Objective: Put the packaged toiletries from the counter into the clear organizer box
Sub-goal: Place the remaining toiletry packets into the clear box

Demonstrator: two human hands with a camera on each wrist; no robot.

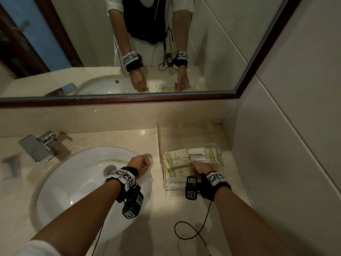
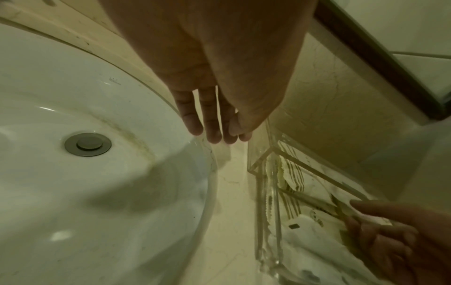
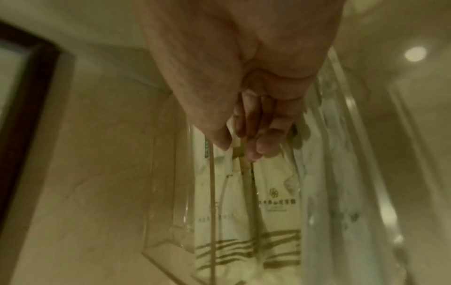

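Your surroundings: white sink (image 1: pixel 77 182) with metal drain (image 2: pixel 88 144), chrome tap (image 1: pixel 39 145), framed mirror (image 1: pixel 239 52), beige counter (image 1: pixel 114 139).

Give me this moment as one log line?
right hand: holding packet in clear box | left hand: empty, by sink

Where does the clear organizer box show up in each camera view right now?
Head: right of centre, clear organizer box beside the sink.
Left wrist: lower right.
Right wrist: centre and bottom, under the right hand.
Shared landmark: cream striped packets inside.
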